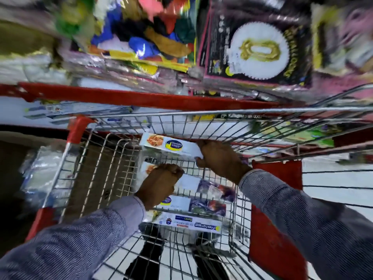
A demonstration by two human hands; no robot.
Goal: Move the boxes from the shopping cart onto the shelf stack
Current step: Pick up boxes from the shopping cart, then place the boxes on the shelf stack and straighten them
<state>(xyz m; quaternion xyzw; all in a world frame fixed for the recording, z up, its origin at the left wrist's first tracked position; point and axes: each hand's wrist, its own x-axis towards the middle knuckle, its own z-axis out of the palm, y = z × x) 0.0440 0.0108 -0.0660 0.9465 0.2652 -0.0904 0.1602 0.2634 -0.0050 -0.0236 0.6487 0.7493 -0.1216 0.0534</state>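
Observation:
A wire shopping cart (177,115) with red corners stands below me against the shelves. Inside it lie several long white wrap boxes. My right hand (218,158) grips the right end of the far box (171,146), which shows a food picture and a blue oval logo. My left hand (161,183) is closed over the left part of the second box (191,183). Two more boxes lie nearer to me: one with a vegetable picture (201,205) and one printed Freshwrapp (193,223). Both sleeves are blue striped.
A red shelf edge (141,100) runs across just beyond the cart. Above it hang blurred packets of balloons (145,43) and a black pack with a gold foil balloon (260,51). Clear plastic bags (40,174) lie left of the cart. White floor shows underneath.

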